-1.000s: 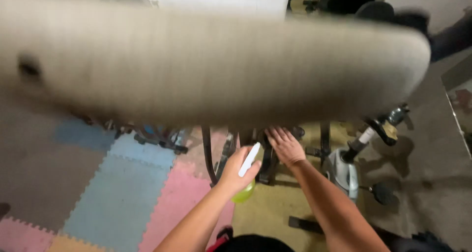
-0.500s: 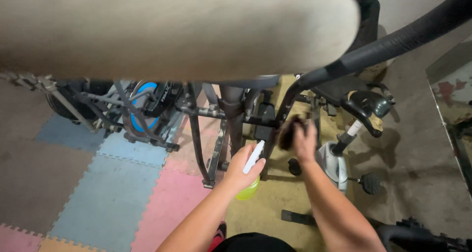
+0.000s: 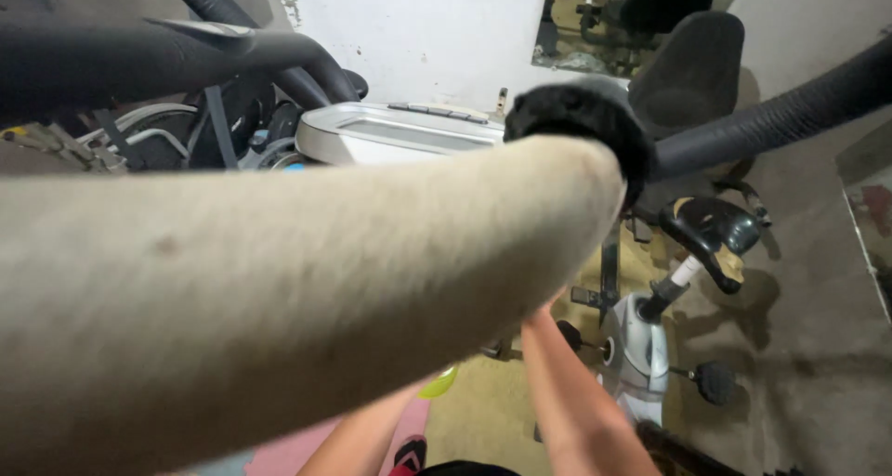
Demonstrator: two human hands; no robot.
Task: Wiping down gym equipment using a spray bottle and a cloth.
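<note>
Concrete floor (image 3: 818, 346), white wall behind. Beige padded bar (image 3: 279, 281) fills the near view and hides both hands. Right forearm (image 3: 567, 392) reaches up under the bar; left forearm (image 3: 358, 443) beside it, yellow-green bottle (image 3: 439, 383) just showing. Grip on either hand can't be told. Exercise bike (image 3: 641, 346) stands near the floor's right edge. Progress unclear.

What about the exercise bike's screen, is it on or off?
It looks off. The console screen is plain grey with nothing lit on it, though it is seen at a slant.
</note>
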